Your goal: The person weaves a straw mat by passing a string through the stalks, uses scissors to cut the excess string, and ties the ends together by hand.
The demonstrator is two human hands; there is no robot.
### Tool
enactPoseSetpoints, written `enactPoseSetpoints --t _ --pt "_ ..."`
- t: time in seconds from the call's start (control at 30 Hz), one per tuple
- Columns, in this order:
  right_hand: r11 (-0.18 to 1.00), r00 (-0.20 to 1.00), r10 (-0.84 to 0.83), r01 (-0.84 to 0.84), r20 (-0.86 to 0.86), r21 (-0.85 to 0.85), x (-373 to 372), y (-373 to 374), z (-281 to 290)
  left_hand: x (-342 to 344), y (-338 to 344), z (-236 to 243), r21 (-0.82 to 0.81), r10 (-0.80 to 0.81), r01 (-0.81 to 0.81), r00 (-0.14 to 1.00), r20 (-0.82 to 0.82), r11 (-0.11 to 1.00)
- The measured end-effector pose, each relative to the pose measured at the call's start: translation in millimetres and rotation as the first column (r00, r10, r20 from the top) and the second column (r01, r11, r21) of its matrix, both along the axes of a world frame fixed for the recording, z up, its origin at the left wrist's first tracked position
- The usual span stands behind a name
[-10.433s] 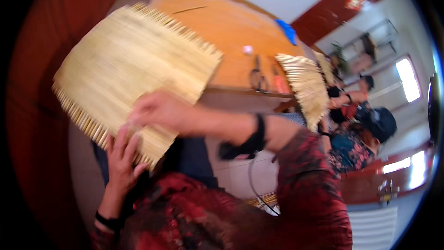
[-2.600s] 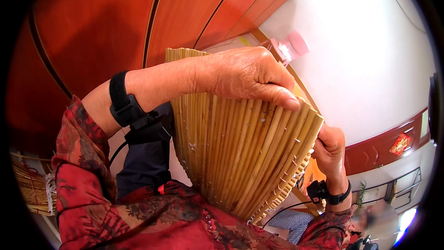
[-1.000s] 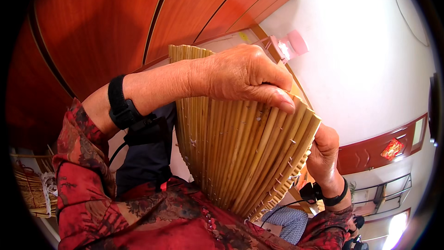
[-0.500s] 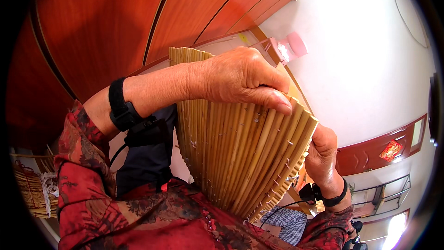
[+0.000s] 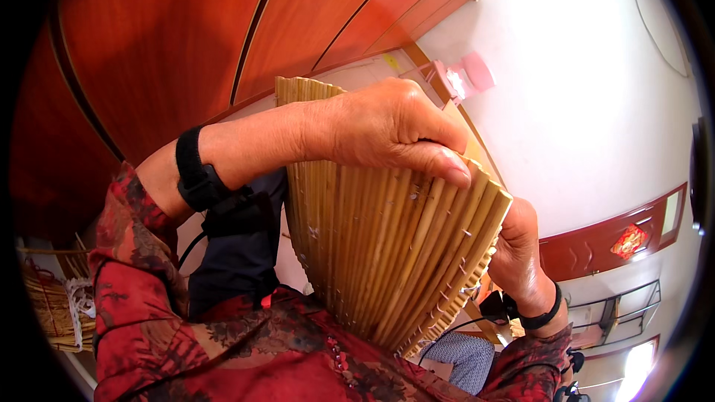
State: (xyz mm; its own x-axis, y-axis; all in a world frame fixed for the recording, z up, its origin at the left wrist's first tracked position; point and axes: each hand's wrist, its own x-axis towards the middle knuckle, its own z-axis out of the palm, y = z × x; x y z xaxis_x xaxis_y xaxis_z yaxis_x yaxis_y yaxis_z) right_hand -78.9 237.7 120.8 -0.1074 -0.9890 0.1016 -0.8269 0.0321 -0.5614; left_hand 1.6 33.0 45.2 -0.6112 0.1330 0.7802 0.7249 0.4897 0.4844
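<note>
The stalk mat (image 5: 372, 253) was held up before the person's red patterned shirt (image 5: 246, 357), its lower end close to the cloth. It looked light and dry, stiff along each stalk yet flexible across them, unlikely to slip, though thin stalks might have cracked or stitches pulled under hard bending. The edges seemed the best place to take hold, several stalks together. The left hand (image 5: 402, 134) had its fingers clenched over the upper edge, thumb pressed on the near face. The right hand (image 5: 518, 246) was by the right edge, its fingers mostly hidden; I could not tell whether they gripped. The mat was yellow-brown, its stalks lying side by side, with short pale stitches and a bumpy lower right edge.
</note>
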Motion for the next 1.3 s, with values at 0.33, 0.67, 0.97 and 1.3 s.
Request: enactPoseSetpoints --t 0.33,0.67,0.97,1.3 --pt "0.999 0.998 0.033 -0.031 -0.051 0.035 0 -6 4 0 0 0 0.008 -0.005 0.005 1.0 -0.002 1.0" --pt "0.996 0.996 -0.008 0.0 -0.09 -0.09 3 -7 13 -2 -2 -4 0.036 0.074 -0.075 0.997 0.019 0.997" --pt "0.94 0.887 -0.342 0.316 -0.31 -0.13 12 38 8 -19 1 17 0.021 0.271 -0.272 0.962 0.031 0.962" --pt "0.837 0.92 -0.201 0.34 0.336 -0.43 -61 -12 -51 -1 -37 31 0.164 0.177 -0.256 0.906 0.385 0.953"
